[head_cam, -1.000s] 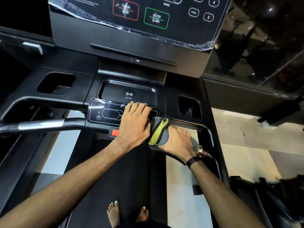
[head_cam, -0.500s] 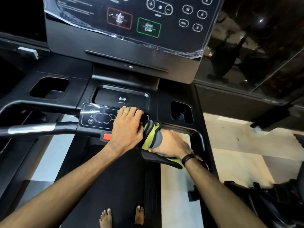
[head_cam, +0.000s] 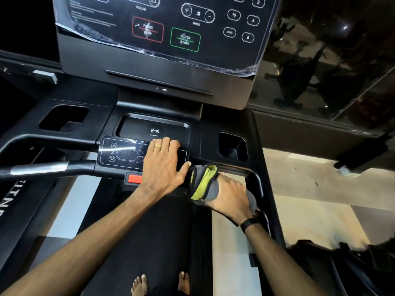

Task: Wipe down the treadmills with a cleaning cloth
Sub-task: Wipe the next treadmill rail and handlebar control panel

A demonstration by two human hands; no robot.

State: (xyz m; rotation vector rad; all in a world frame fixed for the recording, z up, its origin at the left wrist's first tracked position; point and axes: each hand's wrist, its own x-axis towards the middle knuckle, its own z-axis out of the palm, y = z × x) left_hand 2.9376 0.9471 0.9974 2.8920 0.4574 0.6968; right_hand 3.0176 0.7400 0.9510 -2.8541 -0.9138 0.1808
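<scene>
The person is bracing a flat, spread left hand (head_cam: 164, 167), holding nothing, on the treadmill's small control panel (head_cam: 124, 154) while the right hand (head_cam: 229, 195) is clutching the bunched cleaning cloth (head_cam: 204, 181) around the right handrail (head_cam: 255, 182), seemingly mid-wipe and needing another stroke along it.

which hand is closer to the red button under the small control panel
Left. The left hand rests on the panel with its wrist right beside the red button; the right hand, gripping the cloth, is farther right.
</scene>
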